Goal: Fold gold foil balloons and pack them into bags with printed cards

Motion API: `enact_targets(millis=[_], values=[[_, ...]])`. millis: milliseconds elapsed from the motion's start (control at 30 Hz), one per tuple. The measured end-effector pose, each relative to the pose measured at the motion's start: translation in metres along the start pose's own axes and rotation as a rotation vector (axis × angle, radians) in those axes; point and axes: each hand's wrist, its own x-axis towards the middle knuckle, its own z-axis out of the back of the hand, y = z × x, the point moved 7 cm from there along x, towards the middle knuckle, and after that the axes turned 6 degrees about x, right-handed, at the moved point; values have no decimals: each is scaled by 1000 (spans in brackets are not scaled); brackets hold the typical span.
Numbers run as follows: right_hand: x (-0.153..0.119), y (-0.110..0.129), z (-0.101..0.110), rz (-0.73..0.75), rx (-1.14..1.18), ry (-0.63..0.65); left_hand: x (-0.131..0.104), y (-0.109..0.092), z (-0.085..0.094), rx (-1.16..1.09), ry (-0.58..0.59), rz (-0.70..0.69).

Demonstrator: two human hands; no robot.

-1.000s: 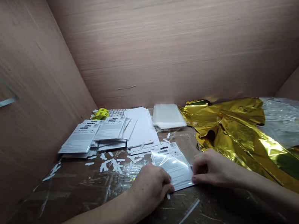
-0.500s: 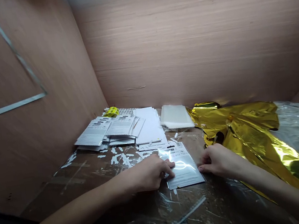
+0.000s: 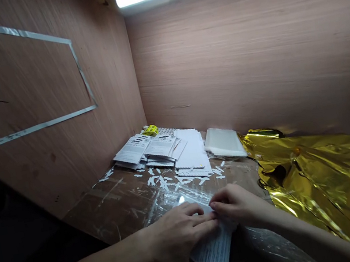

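A printed card in a clear plastic sleeve (image 3: 212, 252) lies slanted near the front of the worktop, close to me. My left hand (image 3: 187, 232) rests across its upper part, fingers stretched out and the thumb spread away toward me. At the card's upper right edge, my right hand (image 3: 232, 204) has thumb and forefinger pinched together on the sleeve. Both hands cover much of the card, so part of its print is hidden. White paper slips (image 3: 163, 182) lie scattered just beyond the hands.
Stacks of printed cards (image 3: 134, 151) stand at the back left, beside white sheets (image 3: 191, 148) and a yellow label roll (image 3: 151, 130). A pile of clear sleeves (image 3: 223, 140) is farther right. Gold foil (image 3: 322, 169) spreads along the right. Plywood walls (image 3: 250, 60) enclose the back and left.
The sleeved card has come nearer me and turned aslant. My left hand has flattened from pointing to lying over it; my right hand has moved in from its right side to its upper edge.
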Motion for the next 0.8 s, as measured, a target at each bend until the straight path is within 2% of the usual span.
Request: enact_targets(millis=[133, 200, 300, 400, 467, 533, 633, 733, 800], values=[[52, 29, -11, 118, 42, 37, -42, 25, 16, -13, -40, 144], [81, 49, -18, 183, 42, 56, -76, 45, 28, 79, -45, 240], [116, 87, -32, 339, -29, 59, -141, 86, 44, 151, -46, 467], [129, 123, -59, 566, -248, 78, -199, 121, 52, 178, 15, 620], [127, 136, -82, 689, -409, 118, -225, 140, 59, 186, 8, 720], [123, 142, -99, 750, -522, 142, -236, 154, 63, 145, 11, 775], [114, 144, -107, 774, -596, 151, -231, 169, 66, 32, 7, 790], [97, 138, -93, 765, -618, 175, -217, 183, 69, -45, -28, 740], [77, 124, -71, 726, -636, 200, -210, 191, 70, -47, -24, 679]])
